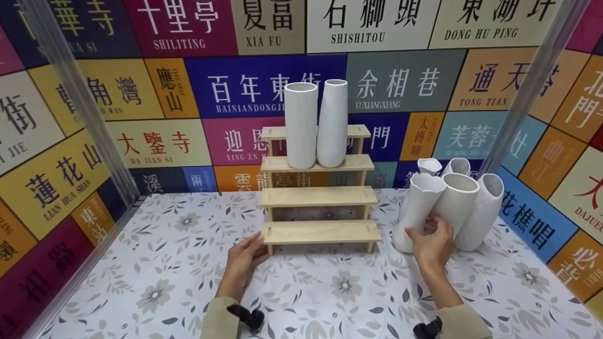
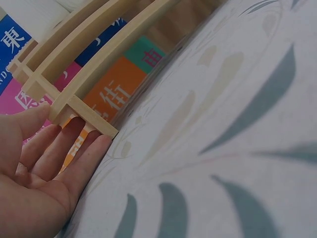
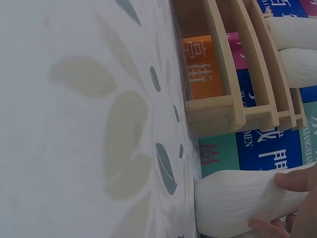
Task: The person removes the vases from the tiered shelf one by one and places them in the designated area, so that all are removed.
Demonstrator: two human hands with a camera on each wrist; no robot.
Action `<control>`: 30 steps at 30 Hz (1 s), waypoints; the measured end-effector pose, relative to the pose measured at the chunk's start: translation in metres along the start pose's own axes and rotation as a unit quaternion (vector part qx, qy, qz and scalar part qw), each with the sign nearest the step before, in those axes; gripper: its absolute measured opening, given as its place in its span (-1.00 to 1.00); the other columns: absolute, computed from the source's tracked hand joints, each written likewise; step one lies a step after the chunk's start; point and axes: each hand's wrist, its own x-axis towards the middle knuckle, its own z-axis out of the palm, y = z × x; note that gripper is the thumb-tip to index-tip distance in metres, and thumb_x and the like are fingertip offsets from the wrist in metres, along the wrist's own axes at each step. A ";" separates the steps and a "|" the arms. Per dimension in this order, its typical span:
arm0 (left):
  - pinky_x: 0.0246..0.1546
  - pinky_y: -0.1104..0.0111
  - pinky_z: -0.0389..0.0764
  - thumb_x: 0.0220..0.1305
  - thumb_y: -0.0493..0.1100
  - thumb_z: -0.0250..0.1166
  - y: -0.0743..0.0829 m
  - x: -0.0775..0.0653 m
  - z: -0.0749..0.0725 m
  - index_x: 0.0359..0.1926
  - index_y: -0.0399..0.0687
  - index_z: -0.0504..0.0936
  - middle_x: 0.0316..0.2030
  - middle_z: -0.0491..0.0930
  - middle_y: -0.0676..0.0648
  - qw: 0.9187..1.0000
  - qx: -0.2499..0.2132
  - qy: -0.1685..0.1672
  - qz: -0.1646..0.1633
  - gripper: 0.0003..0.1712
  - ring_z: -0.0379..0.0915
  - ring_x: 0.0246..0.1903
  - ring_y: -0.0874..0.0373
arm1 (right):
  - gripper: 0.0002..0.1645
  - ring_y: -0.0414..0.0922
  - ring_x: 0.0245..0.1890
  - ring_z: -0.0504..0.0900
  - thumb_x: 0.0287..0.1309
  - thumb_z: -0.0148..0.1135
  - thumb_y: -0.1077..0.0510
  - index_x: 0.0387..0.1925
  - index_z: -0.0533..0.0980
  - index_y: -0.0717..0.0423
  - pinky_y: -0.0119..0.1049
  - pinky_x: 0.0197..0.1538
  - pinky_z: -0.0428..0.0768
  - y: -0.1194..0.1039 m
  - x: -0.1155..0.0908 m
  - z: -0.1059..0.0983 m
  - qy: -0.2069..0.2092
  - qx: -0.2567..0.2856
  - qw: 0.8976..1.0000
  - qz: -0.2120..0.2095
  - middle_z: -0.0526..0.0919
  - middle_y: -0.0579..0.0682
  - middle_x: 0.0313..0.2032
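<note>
Scalloped vase in R hand w/ gap to shelf edge.

Pale wooden rack: four stepped tiers, upright, mid-frame. White vase: wavy flared rim, body narrowing then swelling near base, roughly upright, mouth up, gripped low, right side of frame.

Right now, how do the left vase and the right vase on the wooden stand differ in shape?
The left vase has nearly straight sides, while the right vase narrows toward its top. The left vase's mouth looks wider than the right vase's. Both are white and stand upright on the same tier of the wooden stand.
</note>
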 end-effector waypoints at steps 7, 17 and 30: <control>0.03 0.24 0.77 0.42 -0.14 0.26 -0.001 0.000 -0.003 0.35 -0.30 0.42 0.18 0.54 -0.44 1.000 0.004 -0.003 0.004 -0.43 0.69 -0.01 -0.08 | -0.37 0.19 -0.01 0.63 -0.08 0.47 0.44 0.11 0.51 0.38 -0.19 0.05 0.57 0.001 0.000 0.000 -0.010 0.032 0.999 0.009 0.64 0.36 0.00; 0.00 0.25 0.78 0.41 -0.13 0.28 -0.001 0.000 -0.002 0.34 -0.28 0.45 0.14 0.59 -0.40 1.000 0.016 0.006 0.000 -0.44 0.70 -0.09 0.02 | -0.41 0.14 0.00 0.64 0.01 0.48 0.34 0.12 0.52 0.35 -0.52 -0.08 0.46 0.000 0.000 -0.002 -0.013 0.041 0.998 0.043 0.65 0.34 0.02; 0.06 0.24 0.76 0.42 -0.12 0.26 0.000 0.002 -0.001 0.35 -0.27 0.44 0.24 0.51 -0.41 1.000 0.016 0.005 -0.006 -0.43 0.65 0.06 -0.10 | -0.42 0.11 -0.04 0.63 0.01 0.49 0.35 0.11 0.54 0.35 -0.53 -0.09 0.56 0.001 0.003 0.001 -0.009 0.053 0.998 0.043 0.67 0.35 0.01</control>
